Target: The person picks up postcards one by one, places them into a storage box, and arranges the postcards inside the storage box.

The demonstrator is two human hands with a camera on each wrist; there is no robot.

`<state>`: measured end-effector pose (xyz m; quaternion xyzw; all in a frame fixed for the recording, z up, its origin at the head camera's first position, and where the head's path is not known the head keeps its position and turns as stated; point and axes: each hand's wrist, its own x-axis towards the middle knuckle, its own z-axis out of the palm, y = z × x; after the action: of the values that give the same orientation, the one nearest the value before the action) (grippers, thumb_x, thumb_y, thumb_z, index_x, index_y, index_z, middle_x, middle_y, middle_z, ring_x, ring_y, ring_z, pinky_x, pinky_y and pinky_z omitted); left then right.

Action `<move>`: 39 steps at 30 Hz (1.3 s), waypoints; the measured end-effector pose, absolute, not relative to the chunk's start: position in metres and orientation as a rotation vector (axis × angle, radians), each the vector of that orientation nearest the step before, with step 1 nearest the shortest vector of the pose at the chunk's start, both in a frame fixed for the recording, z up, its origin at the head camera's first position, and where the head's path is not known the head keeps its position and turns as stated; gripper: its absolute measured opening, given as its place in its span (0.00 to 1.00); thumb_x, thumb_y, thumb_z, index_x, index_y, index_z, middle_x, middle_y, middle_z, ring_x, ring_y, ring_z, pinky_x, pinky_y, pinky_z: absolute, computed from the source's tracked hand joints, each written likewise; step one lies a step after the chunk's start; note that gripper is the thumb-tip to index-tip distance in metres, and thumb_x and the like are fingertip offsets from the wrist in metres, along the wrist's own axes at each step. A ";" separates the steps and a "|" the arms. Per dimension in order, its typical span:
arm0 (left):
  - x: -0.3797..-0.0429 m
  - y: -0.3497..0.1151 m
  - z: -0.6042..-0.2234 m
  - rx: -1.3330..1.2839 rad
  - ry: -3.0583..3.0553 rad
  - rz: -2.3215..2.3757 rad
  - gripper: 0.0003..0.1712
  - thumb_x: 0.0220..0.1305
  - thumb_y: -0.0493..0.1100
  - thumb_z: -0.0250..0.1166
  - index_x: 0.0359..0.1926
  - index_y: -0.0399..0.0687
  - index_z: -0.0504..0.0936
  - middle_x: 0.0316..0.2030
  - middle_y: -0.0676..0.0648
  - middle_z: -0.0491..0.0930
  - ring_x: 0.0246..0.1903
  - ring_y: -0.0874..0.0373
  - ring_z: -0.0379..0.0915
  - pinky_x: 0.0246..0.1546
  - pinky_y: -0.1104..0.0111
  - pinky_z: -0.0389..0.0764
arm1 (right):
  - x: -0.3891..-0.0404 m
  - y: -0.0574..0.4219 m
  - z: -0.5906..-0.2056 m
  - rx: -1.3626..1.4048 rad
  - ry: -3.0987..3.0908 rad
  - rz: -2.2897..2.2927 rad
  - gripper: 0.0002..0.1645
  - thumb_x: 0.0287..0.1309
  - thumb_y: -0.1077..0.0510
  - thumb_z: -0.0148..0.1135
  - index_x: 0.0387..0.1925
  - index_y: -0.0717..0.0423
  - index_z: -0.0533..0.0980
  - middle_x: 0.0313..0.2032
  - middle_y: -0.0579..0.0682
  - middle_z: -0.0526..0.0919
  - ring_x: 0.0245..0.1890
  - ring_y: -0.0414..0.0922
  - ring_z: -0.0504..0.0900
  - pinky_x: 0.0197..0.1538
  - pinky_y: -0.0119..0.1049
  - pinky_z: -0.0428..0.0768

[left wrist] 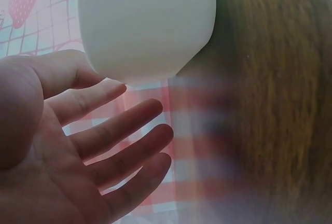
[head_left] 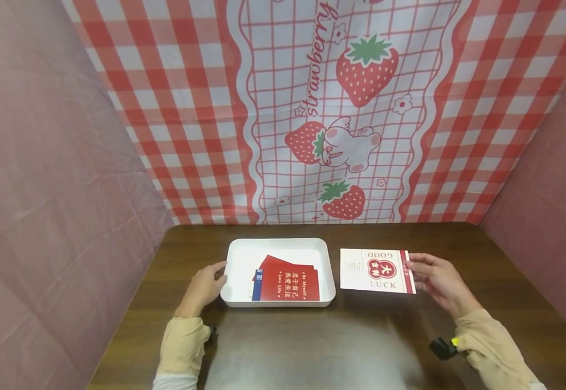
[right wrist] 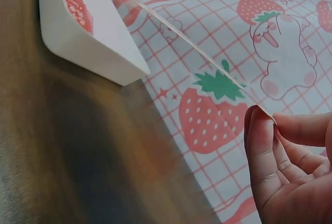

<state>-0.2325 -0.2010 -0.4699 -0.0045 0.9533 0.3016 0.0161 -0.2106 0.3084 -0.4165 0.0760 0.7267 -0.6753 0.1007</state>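
My right hand (head_left: 441,281) pinches a white card (head_left: 361,271) by its right edge, which carries a red band. Red print and "GOOD LUCK" show on the card's face. Seen edge-on in the right wrist view, the card (right wrist: 194,47) slants from the thumb and fingertips and is raised off the table. My left hand (head_left: 205,287) is at the left end of a shallow white tray (head_left: 278,304), thumb and index fingertip right at its rim. In the left wrist view its fingers are loosely spread beside the tray wall (left wrist: 150,22).
Inside the tray lie a red card (head_left: 290,283) with white lettering, a blue-edged piece (head_left: 257,287) and another red piece (head_left: 270,261) partly beneath. A brown wooden table (head_left: 312,346) bears the tray. Behind it hangs a checked strawberry cloth (head_left: 195,108), with pink cloth walls on both sides.
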 end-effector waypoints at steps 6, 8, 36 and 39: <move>-0.232 -0.200 -0.470 -0.035 2.937 0.951 0.26 0.67 0.40 0.57 0.66 0.42 0.72 0.60 0.35 0.76 0.62 0.37 0.70 0.61 0.44 0.69 | -0.217 0.301 -0.411 0.168 2.114 -2.045 0.12 0.65 0.53 0.60 0.48 0.49 0.72 0.33 0.38 0.83 0.33 0.37 0.83 0.37 0.34 0.84; -0.232 -0.200 -0.470 -0.031 2.940 0.957 0.26 0.68 0.40 0.57 0.66 0.42 0.72 0.60 0.35 0.76 0.62 0.37 0.70 0.62 0.44 0.69 | -0.219 0.296 -0.411 0.160 2.100 -2.061 0.10 0.65 0.54 0.60 0.47 0.48 0.73 0.33 0.38 0.83 0.33 0.36 0.83 0.37 0.34 0.84; -0.234 -0.200 -0.472 -0.023 2.937 0.962 0.26 0.67 0.41 0.57 0.66 0.41 0.72 0.60 0.35 0.76 0.62 0.38 0.70 0.62 0.45 0.69 | -0.235 0.248 -0.421 0.178 2.058 -2.091 0.22 0.67 0.59 0.56 0.57 0.68 0.66 0.29 0.40 0.83 0.28 0.36 0.83 0.34 0.32 0.84; -0.234 -0.200 -0.472 -0.022 2.940 0.962 0.27 0.67 0.41 0.57 0.66 0.41 0.71 0.60 0.35 0.76 0.62 0.37 0.70 0.62 0.44 0.69 | -0.237 0.240 -0.423 0.185 2.080 -2.069 0.25 0.67 0.59 0.56 0.58 0.70 0.64 0.29 0.40 0.83 0.28 0.36 0.83 0.33 0.32 0.84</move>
<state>-0.2340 -0.2000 -0.4725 -0.0072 0.9501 0.3108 0.0243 -0.2369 0.2402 -0.4228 0.0627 0.7040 -0.7002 0.1009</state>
